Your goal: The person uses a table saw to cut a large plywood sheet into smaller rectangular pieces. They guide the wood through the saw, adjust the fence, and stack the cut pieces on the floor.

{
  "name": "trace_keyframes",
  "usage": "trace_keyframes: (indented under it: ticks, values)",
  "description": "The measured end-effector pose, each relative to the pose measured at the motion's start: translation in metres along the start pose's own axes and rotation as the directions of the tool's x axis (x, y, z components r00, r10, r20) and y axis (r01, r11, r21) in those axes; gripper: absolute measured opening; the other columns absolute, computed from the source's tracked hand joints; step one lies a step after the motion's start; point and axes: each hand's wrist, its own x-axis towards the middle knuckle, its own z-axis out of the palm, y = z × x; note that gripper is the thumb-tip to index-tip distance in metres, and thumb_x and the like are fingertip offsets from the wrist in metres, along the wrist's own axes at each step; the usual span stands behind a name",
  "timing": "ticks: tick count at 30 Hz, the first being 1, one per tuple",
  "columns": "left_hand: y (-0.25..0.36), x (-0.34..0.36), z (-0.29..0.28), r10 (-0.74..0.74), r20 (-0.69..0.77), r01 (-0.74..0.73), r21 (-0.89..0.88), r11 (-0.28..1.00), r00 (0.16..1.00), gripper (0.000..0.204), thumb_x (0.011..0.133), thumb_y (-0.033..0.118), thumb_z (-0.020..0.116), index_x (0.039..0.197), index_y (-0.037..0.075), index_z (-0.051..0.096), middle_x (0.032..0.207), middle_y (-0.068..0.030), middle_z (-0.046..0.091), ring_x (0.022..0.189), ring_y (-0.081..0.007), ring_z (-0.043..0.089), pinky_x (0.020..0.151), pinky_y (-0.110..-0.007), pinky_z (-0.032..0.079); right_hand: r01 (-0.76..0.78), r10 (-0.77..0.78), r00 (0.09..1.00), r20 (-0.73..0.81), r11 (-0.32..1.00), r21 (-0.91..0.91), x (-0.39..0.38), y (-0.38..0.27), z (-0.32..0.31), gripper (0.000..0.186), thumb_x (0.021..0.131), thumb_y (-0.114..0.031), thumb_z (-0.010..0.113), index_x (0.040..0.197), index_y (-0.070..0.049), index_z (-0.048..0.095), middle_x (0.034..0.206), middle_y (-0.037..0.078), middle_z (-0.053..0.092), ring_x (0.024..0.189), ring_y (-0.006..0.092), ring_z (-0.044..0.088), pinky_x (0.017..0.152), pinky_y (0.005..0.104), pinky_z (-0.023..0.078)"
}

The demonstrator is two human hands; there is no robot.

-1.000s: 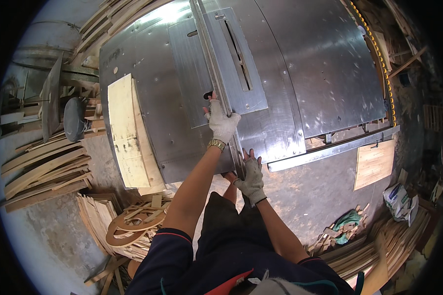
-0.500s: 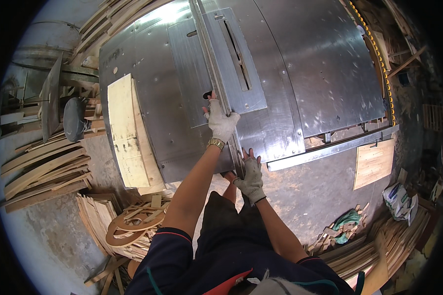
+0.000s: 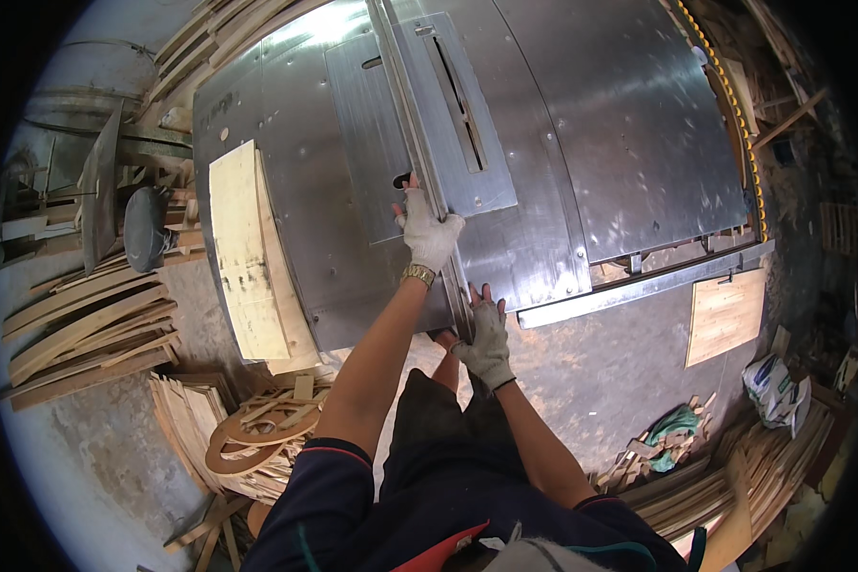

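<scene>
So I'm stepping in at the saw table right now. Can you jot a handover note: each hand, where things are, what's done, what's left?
Left hand: gloved, resting on the long metal rail across the steel saw table.
Right hand: gloved, gripping the rail's near end at the table edge.
Plywood board lies on the table's left side, untouched.
Blade slot is right of the rail, nothing over it.
Done: nothing cut that shows. Left: board not yet at the rail.

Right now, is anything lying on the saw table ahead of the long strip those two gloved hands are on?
Nothing visible blocks it. The left hand and right hand rest on the long strip, which runs up the metal table beside the blade slot. The wooden board lies well off to the left.
</scene>
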Motion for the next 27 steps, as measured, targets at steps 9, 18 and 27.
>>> trace_keyframes:
  ticks: [9,18,27]
  values:
    - [-0.003,-0.001,0.001,-0.021,-0.005,0.021,0.025,0.999,1.0,0.103,0.072,0.021,0.073,0.16,0.013,0.02,0.152,-0.0213,0.046,0.145,-0.042,0.036,0.127,-0.047,0.001,-0.003,0.003,1.0,0.017,1.0,0.01,-0.001,0.003,0.002,0.105,0.076,-0.045,0.082,0.155,0.001,0.031,0.15,0.023,0.046,0.152,0.0384,0.026,0.124,0.0562,0.013]
    - [0.005,-0.001,-0.005,-0.145,0.074,0.142,0.048,0.989,0.987,0.107,0.071,0.025,0.075,0.16,0.018,0.016,0.156,-0.025,0.04,0.147,-0.0567,0.02,0.124,-0.051,0.023,0.02,-0.019,0.999,-0.04,1.0,0.006,-0.001,0.002,0.0,0.101,0.062,-0.017,0.075,0.154,-0.006,0.036,0.152,0.013,0.047,0.15,0.0316,0.032,0.126,0.051,0.014]
    - [0.012,0.0,-0.008,-0.24,0.105,0.235,0.061,0.97,0.965,0.111,0.071,0.026,0.078,0.161,0.016,0.015,0.156,-0.0241,0.04,0.148,-0.0515,0.023,0.126,-0.047,0.015,-0.101,0.098,0.994,0.05,0.993,0.067,0.001,-0.006,-0.007,0.106,0.06,-0.017,0.076,0.157,-0.012,0.035,0.147,0.012,0.052,0.142,0.0298,0.042,0.126,0.0483,0.018]
